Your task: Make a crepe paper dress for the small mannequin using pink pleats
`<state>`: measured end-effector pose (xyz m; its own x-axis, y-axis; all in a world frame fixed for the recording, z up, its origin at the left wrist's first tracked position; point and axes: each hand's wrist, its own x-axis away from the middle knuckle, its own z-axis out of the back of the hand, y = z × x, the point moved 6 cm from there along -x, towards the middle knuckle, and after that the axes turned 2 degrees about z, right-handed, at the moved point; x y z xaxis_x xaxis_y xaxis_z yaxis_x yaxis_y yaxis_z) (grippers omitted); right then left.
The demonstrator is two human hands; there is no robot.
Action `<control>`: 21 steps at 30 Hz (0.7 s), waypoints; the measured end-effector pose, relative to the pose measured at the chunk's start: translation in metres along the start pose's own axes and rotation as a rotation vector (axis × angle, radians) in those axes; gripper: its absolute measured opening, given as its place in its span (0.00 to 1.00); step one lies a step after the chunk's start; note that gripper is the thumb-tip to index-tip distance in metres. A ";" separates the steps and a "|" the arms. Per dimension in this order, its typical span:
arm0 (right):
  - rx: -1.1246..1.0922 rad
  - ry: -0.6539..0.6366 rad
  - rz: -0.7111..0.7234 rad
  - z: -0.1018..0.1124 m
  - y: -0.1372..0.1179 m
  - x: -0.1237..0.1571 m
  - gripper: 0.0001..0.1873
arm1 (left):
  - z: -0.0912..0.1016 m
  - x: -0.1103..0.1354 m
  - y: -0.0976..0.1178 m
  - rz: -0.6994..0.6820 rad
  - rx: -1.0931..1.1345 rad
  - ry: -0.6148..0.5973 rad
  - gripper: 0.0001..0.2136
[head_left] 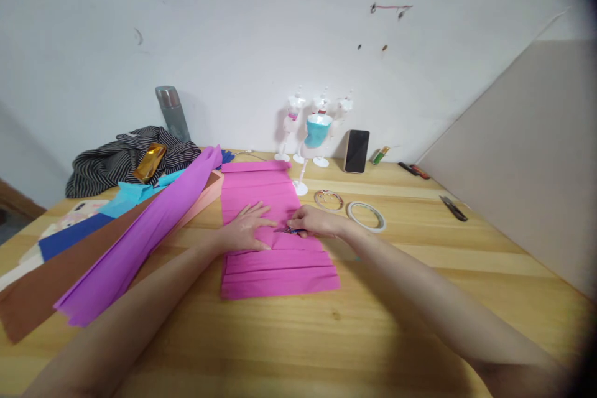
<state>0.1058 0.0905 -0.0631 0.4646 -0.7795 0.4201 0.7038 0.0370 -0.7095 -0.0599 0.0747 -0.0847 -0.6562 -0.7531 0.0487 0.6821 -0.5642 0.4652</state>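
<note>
Left hand [243, 230] spread flat on the pink sheet [280, 270], right hand [316, 221] gripping scissors [285, 231] – best held low, clear of the left

the person's left hand [245, 229] is showing bare, with slim fingers [265, 222] that are narrowing toward their tips. the right hand [313, 221] is likewise showing bare, its fingernails appearing too small and blurred to make out. both wrists are looking bare and slimmer than the arms behind them. the left forearm [153, 295] is widening smoothly toward the bottom of the view, its surface looking even and plain. the right forearm [420, 286] is having the same long taper, and a faint line, either a crease or a shadow, is crossing the arm near the lower right corner.
</note>
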 end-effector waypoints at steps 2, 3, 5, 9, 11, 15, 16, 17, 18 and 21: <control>0.016 -0.004 0.016 0.000 0.000 0.000 0.18 | 0.000 0.000 0.001 0.001 -0.013 -0.009 0.32; 0.030 -0.007 0.029 0.000 0.000 -0.001 0.18 | 0.000 0.000 0.001 0.003 -0.018 -0.011 0.32; 0.067 -0.006 0.060 0.001 -0.002 -0.001 0.18 | 0.000 0.000 0.000 0.005 -0.021 -0.009 0.32; 0.133 0.021 0.105 0.002 -0.006 0.000 0.17 | -0.001 0.000 -0.002 -0.011 0.015 0.013 0.31; 0.131 0.031 0.100 0.002 -0.007 0.001 0.16 | -0.002 0.000 -0.004 -0.018 0.032 0.025 0.31; 0.071 0.064 0.071 0.002 -0.003 0.004 0.17 | -0.001 0.000 -0.005 -0.021 0.030 0.038 0.31; 0.053 0.068 0.068 0.002 -0.002 0.005 0.18 | -0.001 0.000 -0.004 -0.021 0.027 0.034 0.30; 0.037 0.073 0.067 0.002 0.000 0.006 0.19 | -0.001 0.001 -0.002 -0.021 0.025 0.028 0.30; 0.021 0.076 0.068 0.002 0.002 0.008 0.19 | 0.000 0.001 -0.001 -0.021 0.025 0.021 0.30; -0.016 0.080 0.116 0.000 0.004 0.015 0.21 | 0.002 0.004 0.002 -0.020 0.035 0.014 0.33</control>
<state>0.1157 0.0789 -0.0591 0.4976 -0.8179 0.2888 0.6388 0.1203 -0.7599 -0.0615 0.0714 -0.0812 -0.6646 -0.7467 0.0274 0.6573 -0.5669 0.4966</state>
